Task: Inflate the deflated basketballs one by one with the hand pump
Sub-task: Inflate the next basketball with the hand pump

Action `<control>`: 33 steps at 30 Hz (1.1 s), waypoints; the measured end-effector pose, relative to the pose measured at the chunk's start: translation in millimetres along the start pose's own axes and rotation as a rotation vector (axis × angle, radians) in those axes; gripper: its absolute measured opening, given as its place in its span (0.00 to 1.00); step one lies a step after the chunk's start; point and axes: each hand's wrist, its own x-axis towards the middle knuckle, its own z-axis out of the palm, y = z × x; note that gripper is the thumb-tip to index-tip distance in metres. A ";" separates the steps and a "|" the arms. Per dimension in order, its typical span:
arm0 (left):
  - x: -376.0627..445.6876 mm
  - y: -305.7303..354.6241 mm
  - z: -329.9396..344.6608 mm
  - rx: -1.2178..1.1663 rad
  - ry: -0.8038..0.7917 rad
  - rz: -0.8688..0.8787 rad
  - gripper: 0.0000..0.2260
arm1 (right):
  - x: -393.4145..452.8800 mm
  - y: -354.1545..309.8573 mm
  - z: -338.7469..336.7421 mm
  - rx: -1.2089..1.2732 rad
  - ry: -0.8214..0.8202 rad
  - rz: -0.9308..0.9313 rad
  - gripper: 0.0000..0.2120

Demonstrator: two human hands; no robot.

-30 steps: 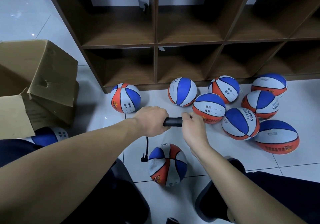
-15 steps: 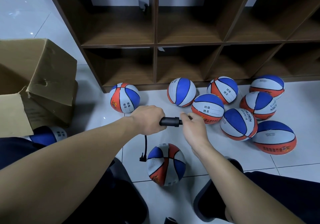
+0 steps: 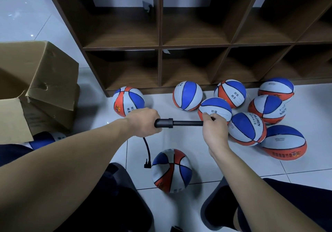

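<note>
- So we've got the black plastic hand pump (image 3: 177,123) held level over the white tiled floor (image 3: 186,142), rod pulled out.
- Our left hand (image 3: 143,122) has its fingers wrapped round the barrel; our right hand (image 3: 214,130) grips the handle end.
- The thin black hose (image 3: 147,151) drops to the red, white and blue rubber basketball (image 3: 171,170) between our knees.
- More balls sit by the brown wooden shelf (image 3: 159,46); a cardboard box (image 3: 38,88) stands left.

One ball (image 3: 171,170) lies on the floor (image 3: 188,142) below both grips. Seven balls (image 3: 247,128) cluster right and beyond, before the shelf (image 3: 159,46). A box (image 3: 39,88) stands far left.
</note>
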 end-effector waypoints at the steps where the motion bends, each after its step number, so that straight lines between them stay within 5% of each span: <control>1: 0.3 1.6 0.4 -0.003 0.004 0.002 0.12 | -4.5 -1.3 3.3 -0.020 -0.006 -0.018 0.15; 26: 3.0 28.4 9.8 0.075 0.066 0.154 0.12 | -28.0 9.3 27.0 -0.102 -0.210 -0.047 0.18; 33: -2.1 -9.3 4.7 0.060 0.019 0.038 0.13 | 0.7 14.8 -10.5 -0.081 -0.080 -0.065 0.17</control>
